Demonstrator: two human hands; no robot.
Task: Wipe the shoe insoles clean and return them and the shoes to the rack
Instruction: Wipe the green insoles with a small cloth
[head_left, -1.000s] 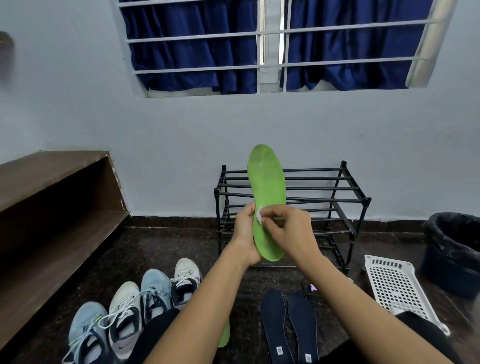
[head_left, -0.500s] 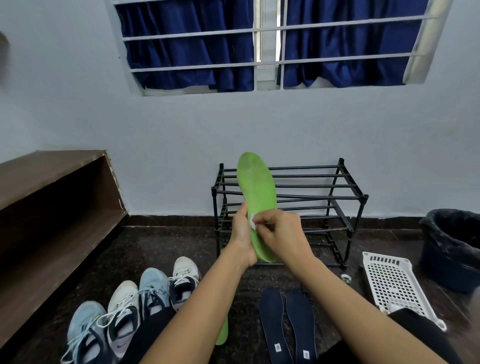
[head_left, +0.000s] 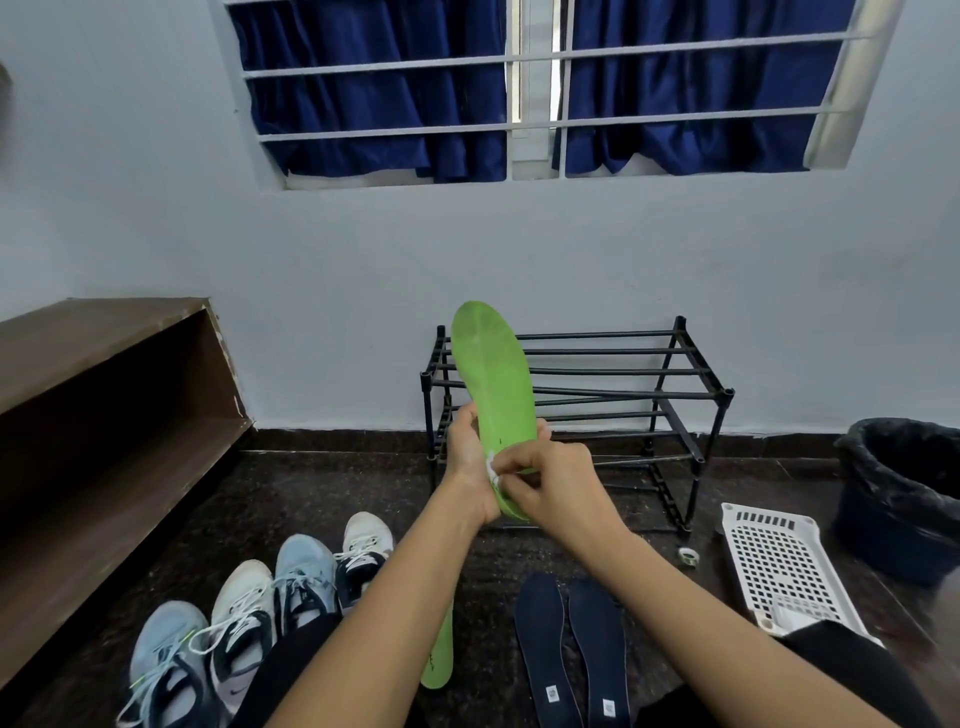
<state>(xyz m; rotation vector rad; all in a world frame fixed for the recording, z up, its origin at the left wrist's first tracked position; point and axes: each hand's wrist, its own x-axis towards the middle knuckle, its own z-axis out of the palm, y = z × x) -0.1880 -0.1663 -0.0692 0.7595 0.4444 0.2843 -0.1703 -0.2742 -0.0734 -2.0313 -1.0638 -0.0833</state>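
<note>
Left grip (head_left: 470, 467): wrapped round heel end of green insole (head_left: 491, 384), toe at 12 o'clock.
Right grip (head_left: 550, 483): pinched white wipe (head_left: 491, 465) against insole.
Insole location: in front of rack (head_left: 623, 395).

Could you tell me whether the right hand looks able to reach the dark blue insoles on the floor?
Probably yes: the dark blue insoles lie uncovered just below that forearm, though the right hand is busy pinching a white wipe against the green insole.

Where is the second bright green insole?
The bright green insole lies on the dark floor, lower centre of the head view, partly under the left forearm, between the sneakers and two navy insoles.
</note>
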